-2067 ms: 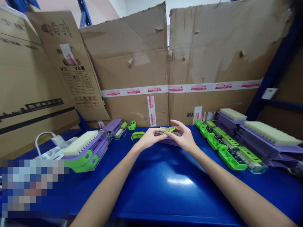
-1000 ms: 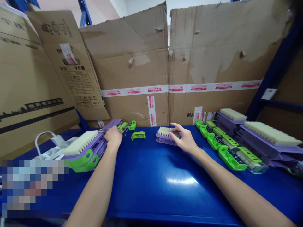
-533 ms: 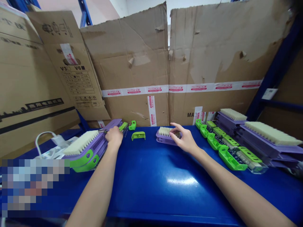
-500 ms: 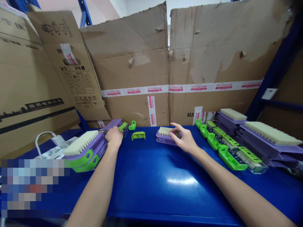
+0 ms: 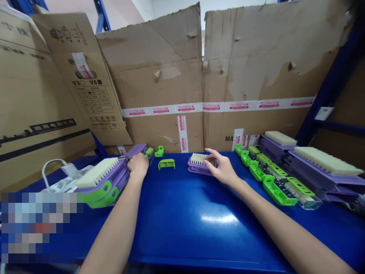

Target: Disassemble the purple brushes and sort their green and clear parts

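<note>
At the middle of the blue table (image 5: 176, 228), a purple housing (image 5: 195, 168) with a block of cream bristles (image 5: 197, 158) on top lies flat. Over its right end is my right hand (image 5: 224, 167), thumb and forefinger curved and apart; whether they touch the bristles I cannot tell. My left hand (image 5: 138, 165) is closed, fingers curled down beside the purple housings on the left; what it grips is hidden. A thin dark metal piece (image 5: 122, 157) shows just left of its knuckles. Nearby stands a loose green end piece (image 5: 167, 164).
Bristled purple housings (image 5: 98, 173) with green ends are stacked at left, beside a white cable (image 5: 53, 161). Along the right run several green end pieces (image 5: 278, 192), springs and clear parts, then more purple stacks (image 5: 327, 167). Cardboard sheets (image 5: 159, 76) wall the back.
</note>
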`<state>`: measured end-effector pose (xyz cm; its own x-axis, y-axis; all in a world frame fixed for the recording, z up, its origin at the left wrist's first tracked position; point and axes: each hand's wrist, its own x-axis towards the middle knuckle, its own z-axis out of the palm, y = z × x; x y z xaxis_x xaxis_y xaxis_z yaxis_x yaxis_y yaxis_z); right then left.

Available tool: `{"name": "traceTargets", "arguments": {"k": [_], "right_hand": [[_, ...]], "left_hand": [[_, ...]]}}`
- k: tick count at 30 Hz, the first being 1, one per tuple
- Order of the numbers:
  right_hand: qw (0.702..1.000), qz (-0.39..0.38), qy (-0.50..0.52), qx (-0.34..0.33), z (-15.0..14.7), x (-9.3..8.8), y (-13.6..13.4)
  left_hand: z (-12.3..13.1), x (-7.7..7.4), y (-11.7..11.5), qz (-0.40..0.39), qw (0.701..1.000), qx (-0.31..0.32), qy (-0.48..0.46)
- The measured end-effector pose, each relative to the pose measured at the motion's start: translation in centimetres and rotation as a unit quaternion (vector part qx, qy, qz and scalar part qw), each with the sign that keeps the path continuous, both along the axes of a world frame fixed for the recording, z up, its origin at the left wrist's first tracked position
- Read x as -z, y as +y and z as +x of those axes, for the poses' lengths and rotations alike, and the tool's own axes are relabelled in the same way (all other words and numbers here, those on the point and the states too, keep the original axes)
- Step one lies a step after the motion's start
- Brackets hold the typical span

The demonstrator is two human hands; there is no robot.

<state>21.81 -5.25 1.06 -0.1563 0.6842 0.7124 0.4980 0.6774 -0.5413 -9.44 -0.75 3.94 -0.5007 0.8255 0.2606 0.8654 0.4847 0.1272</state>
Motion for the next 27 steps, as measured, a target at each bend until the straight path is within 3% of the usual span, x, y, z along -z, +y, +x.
{"name": "traceTargets", "arguments": {"k": [3, 9, 12, 18, 27], "right_hand": [[1.0, 0.008, -0.007, 0.006, 0.1, 0.1, 0.1], [0.998, 0.034, -0.04, 0.022, 0.4, 0.5, 0.3], [0.998, 0.038, -0.044, 0.023, 0.4, 0.5, 0.4], [0.998, 0.035, -0.045, 0.023, 0.4, 0.6, 0.5], [0.998, 0.031, -0.043, 0.025, 0.6, 0.5, 0.5]], "left_hand": [[0.4, -0.1, 0.0, 0.011, 0.999, 0.035, 0.028], [2.3, -0.5, -0.2, 0.014, 0.959, 0.275, 0.073], [3.0, -0.3, -0.2, -0.02, 0.932, 0.354, 0.081], [3.8, -0.2, -0.2, -0.074, 0.936, 0.332, 0.096], [3.9, -0.7, -0.4, -0.1, 0.97, 0.211, 0.06]]}}
